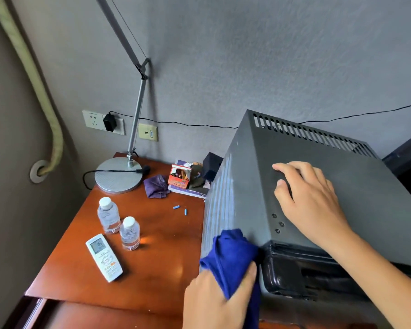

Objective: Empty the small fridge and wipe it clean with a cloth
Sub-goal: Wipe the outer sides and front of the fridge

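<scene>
A reddish-brown wooden desk point(152, 276) stands in a corner against a grey textured wall point(247, 55). At its back left sits the round base of a silver lamp point(118, 175), its arm rising up past two wall sockets point(97, 121). Beside the base lies a crumpled purple cloth point(156, 186), then a small red box point(179, 178) on a stack of papers.

Nearer the front left edge stand two water bottles point(108, 216), upright and close together, with a white remote point(103, 257) lying flat just in front of them. Two tiny blue bits point(176, 207) lie apart in the middle, where bare wood spreads between the bottles and the fridge. Below the desk's front edge a drawer point(86, 314) stands pulled out.

The small grey fridge point(306, 210) fills the right side of the desk, vent slots along its rear top edge and its dark door seam facing the person.

The right hand point(311, 200) rests on the fridge top with fingers lightly bent, holding nothing. The left hand point(214, 302) grips a blue cloth point(233, 257), bunched and pressed against the fridge's near left corner, where the side panel meets the top.
</scene>
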{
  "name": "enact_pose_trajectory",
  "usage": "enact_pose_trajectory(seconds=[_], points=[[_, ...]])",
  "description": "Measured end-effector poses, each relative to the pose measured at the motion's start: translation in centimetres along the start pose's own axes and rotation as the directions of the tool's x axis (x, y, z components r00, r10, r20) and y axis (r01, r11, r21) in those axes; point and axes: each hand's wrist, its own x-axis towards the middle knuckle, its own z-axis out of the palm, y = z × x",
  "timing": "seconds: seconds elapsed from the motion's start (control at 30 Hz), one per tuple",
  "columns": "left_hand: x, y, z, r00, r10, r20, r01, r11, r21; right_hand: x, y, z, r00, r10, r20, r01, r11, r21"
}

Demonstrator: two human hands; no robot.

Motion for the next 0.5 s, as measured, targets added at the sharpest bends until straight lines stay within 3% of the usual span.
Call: enact_pose_trajectory(seconds=[0.07, 0.1, 0.23, 0.3, 0.4, 0.5], points=[[-0.3, -1.2, 0.1, 0.996, 0.002, 0.088, -0.012, 0.994, 0.105, -0.1, 0.1, 0.0, 1.000, -0.009, 0.006, 0.009, 1.000, -0.003], [-0.2, -1.7, -0.2, 0.997, 0.070, 0.026, -0.073, 0.991, 0.116, -0.1, 0.1, 0.0, 1.000, -0.009, 0.006, 0.009, 1.000, -0.003], [0.6, 1.0, -4.1, 0.982, 0.182, -0.057, -0.185, 0.981, -0.057, -0.2, 0.0, 0.1, 1.000, -0.013, -0.002, 0.013, 1.000, -0.004], [5.7, 3.7, -4.7, 0.962, 0.252, -0.103, -0.256, 0.966, -0.025, -0.1, 0.1, 0.0, 1.000, -0.006, -0.003, 0.006, 1.000, -0.004], [15.6, 7.9, -5.2, 0.953, 0.229, -0.198, -0.241, 0.970, -0.038, -0.2, 0.1, -0.2, 1.000, -0.005, 0.013, 0.005, 1.000, -0.008], [25.0, 11.3, -6.3, 0.958, 0.233, -0.164, -0.241, 0.970, -0.027, 0.3, 0.3, -0.5, 0.999, 0.020, 0.043, -0.020, 1.000, 0.013]])
